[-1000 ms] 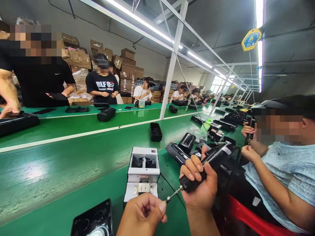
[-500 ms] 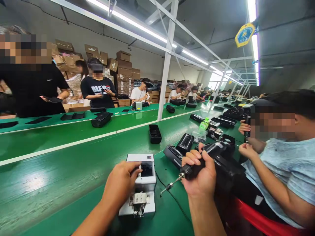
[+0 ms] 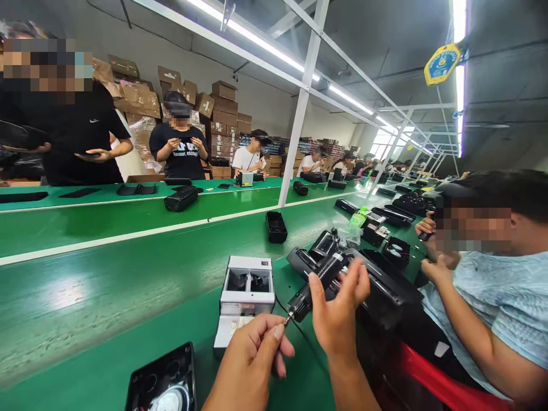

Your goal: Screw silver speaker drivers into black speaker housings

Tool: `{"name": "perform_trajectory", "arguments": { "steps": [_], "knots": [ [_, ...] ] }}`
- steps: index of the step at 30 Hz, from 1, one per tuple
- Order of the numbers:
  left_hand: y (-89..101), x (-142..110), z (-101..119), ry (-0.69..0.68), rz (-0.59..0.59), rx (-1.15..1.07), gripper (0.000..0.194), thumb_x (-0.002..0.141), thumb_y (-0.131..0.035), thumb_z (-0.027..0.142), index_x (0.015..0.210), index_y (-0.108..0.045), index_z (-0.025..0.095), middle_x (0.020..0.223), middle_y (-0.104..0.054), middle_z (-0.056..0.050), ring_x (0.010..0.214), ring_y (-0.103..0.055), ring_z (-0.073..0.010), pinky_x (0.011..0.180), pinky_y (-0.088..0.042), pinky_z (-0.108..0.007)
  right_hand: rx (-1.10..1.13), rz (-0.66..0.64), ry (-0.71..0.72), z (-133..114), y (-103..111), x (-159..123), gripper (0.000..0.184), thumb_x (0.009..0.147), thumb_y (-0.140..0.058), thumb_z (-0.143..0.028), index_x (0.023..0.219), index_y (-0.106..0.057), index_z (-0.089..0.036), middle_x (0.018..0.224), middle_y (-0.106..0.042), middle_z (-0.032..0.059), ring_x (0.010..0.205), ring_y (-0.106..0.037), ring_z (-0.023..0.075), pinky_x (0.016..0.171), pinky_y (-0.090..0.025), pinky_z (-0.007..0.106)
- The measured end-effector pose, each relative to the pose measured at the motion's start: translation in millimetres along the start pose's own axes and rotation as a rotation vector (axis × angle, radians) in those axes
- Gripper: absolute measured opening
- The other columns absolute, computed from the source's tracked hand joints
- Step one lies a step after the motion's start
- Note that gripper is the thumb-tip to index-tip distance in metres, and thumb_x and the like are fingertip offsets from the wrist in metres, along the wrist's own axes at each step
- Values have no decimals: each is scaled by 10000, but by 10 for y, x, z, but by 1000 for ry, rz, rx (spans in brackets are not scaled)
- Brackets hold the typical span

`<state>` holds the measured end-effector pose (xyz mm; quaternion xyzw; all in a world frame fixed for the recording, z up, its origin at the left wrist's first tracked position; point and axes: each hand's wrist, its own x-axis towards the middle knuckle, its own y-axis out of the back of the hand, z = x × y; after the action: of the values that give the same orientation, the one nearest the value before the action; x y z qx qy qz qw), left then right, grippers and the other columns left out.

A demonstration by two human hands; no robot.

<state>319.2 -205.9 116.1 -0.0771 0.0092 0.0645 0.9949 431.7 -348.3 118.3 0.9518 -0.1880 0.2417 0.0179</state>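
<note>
Black cylindrical electric screwdriver (image 3: 319, 282) gripped in your right hand (image 3: 338, 308), over green desk (image 3: 107, 319); bit tip just beside your left hand (image 3: 252, 357), fingertips pinched, nothing visible between. White boxy fixture (image 3: 247, 285) near. Black plastic housings (image 3: 302, 262) ahead; cannot tell how many finished.

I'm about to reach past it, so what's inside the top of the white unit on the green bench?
The white benchtop unit has an open recess holding dark parts on either side of a pale divider. What those parts are, and anything beneath them, cannot be seen.
</note>
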Motion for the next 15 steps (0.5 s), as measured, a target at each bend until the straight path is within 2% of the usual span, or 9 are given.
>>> {"name": "perform_trajectory", "arguments": {
  "steps": [1, 2, 4, 5, 6, 7, 9, 11, 15],
  "knots": [
    [21, -36, -23, 1, 9, -16, 742, 812, -659, 858, 996, -726, 143, 787, -718, -28, 558, -551, -96, 596, -411, -251, -185, -60, 228, 42, 106, 10, 819, 807, -833, -629, 1486, -582, -245, 1744, -207, 161, 1537, -255, 507, 1225, -139, 731],
    [39, -86, -44, 7, 13, -30, 736, 814, -661, 854, 992, -720, 143, 796, -715, -26, 558, -540, -90, 594, -407, -247, -362, -166, 490, 73, 205, 25, 717, 908, -709, -669, 1465, -616, -227, 1722, -270, 176, 1539, -249, 517, 1209, -116, 742],
    [57, -206, -79, 31, 0, -49, 698, 841, -660, 826, 925, -711, 135, 791, -708, -29, 535, -497, -68, 571, -368, -236, -516, -439, 944, 88, 352, 52, 716, 1028, -442, -719, 1468, -608, -179, 1485, -564, 210, 1407, -475, 454, 1174, -231, 690],
    [57, -267, -93, 43, -14, -57, 677, 858, -662, 806, 900, -707, 132, 784, -706, -31, 527, -479, -60, 563, -350, -231, -495, -553, 1074, 70, 393, 57, 748, 1034, -383, -738, 1451, -607, -159, 1299, -663, 188, 1261, -594, 396, 1140, -311, 640],
    [50, -325, -105, 54, -30, -65, 667, 868, -662, 794, 899, -708, 129, 781, -707, -33, 522, -469, -55, 556, -338, -229, -453, -639, 1150, 37, 413, 55, 757, 1024, -377, -750, 1400, -628, -143, 1121, -699, 152, 1088, -659, 340, 1073, -390, 589],
    [39, -376, -117, 65, -53, -73, 672, 867, -662, 796, 913, -712, 128, 785, -712, -37, 510, -463, -52, 542, -329, -229, -419, -692, 1186, -5, 416, 46, 717, 1013, -402, -734, 1317, -660, -137, 989, -687, 117, 936, -666, 294, 975, -446, 539],
    [6, -458, -141, 84, -111, -81, 702, 856, -651, 819, 963, -721, 129, 814, -730, -49, 488, -456, -51, 509, -315, -231, -385, -756, 1236, -99, 395, 21, 557, 996, -450, -613, 1153, -697, -138, 859, -638, 83, 772, -617, 247, 783, -456, 454],
    [-30, -520, -161, 110, -148, -86, 724, 839, -643, 844, 965, -714, 135, 807, -731, -44, 462, -421, -42, 480, -286, -230, -369, -826, 1289, -178, 373, 4, 449, 971, -437, -488, 1078, -696, -137, 820, -617, 75, 716, -587, 230, 681, -415, 405],
    [-66, -629, -153, 171, -116, -159, 748, 785, -675, 869, 973, -688, 145, 744, -696, -1, 458, -378, -32, 474, -260, -221, -384, -925, 1334, -272, 377, 6, 446, 956, -382, -448, 1074, -681, -139, 825, -606, 71, 698, -576, 221, 632, -404, 388]
  ]
}}
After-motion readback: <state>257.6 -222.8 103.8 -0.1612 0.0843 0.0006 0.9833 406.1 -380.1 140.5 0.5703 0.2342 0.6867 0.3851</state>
